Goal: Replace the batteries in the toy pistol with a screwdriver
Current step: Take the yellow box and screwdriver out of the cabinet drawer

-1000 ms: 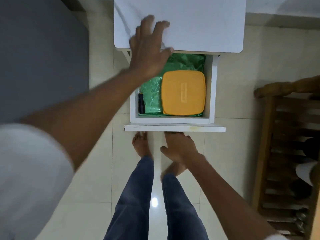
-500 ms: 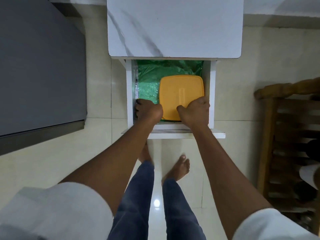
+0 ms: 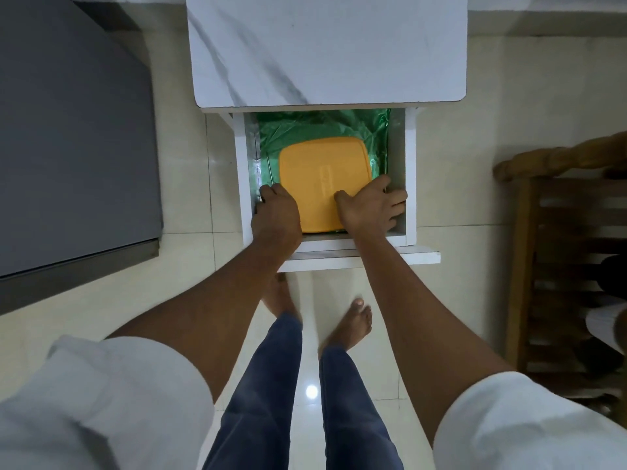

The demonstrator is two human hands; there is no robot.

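Screwdriver (image 3: 269, 171): shaft toward 12 o'clock, under left hand (image 3: 276, 212), grip hidden. Right hand (image 3: 368, 205) clasps orange box (image 3: 324, 183).

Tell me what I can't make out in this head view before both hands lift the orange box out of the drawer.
- What the orange box holds: its lid is shut.
- The left hand fingers: curled down beside the box; what they hold is hidden.
- The drawer back: covered by the table top.
- Toy pistol, batteries: not in view.
- The rack: cut off by the right edge.
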